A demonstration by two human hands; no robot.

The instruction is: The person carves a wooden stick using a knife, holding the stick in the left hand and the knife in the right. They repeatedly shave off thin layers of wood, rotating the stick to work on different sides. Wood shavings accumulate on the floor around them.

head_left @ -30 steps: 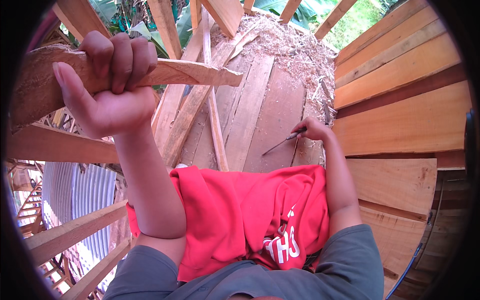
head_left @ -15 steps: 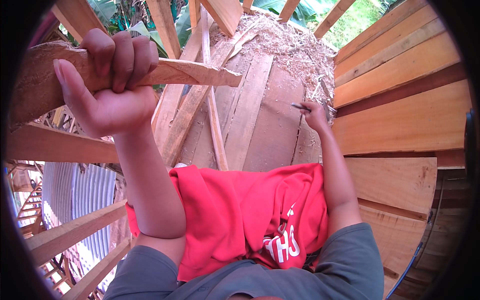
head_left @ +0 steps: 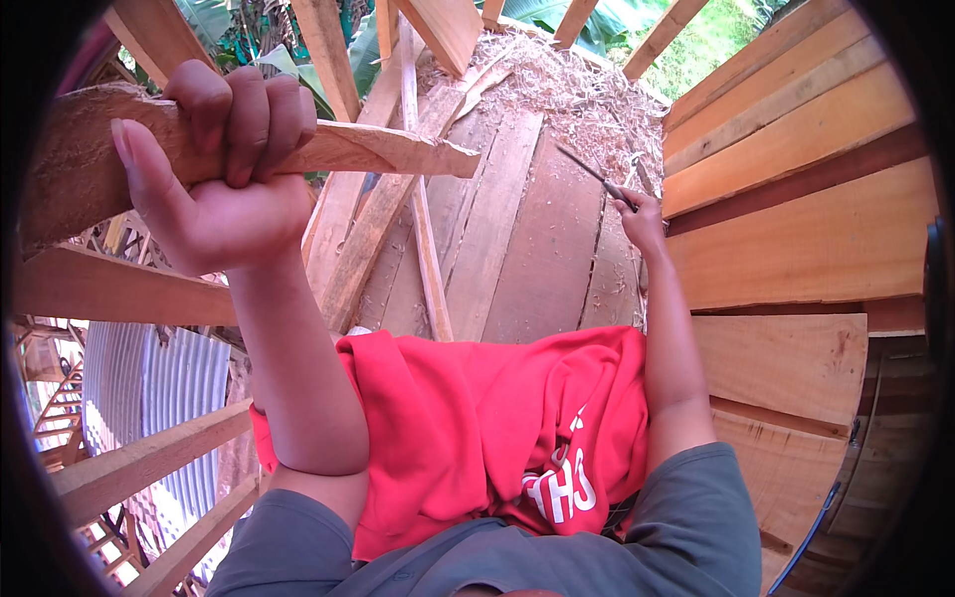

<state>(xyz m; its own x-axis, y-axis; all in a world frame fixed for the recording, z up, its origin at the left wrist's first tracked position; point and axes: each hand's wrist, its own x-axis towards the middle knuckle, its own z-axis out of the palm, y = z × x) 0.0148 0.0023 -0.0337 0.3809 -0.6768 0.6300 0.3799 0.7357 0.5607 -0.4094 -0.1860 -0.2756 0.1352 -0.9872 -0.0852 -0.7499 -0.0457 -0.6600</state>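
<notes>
My left hand [head_left: 224, 196] was wrapped tightly round a brown, rough-edged wooden beam [head_left: 383, 149]; its fingers [head_left: 247, 124] were curled over it and the thumb lay against the near face. The beam's broad part ran out left of my grip, while its narrower, jagged end stuck out to the right. Well apart, the fingers of my right hand [head_left: 642, 216] were closed round the handle of a slim, dark, straight tool [head_left: 587, 169], whose thin shaft pointed forward and left, above the brown plank floor [head_left: 542, 259], near pale curled wood shavings [head_left: 567, 85]. A bright red cloth with white lettering [head_left: 438, 408] covered my lap.
</notes>
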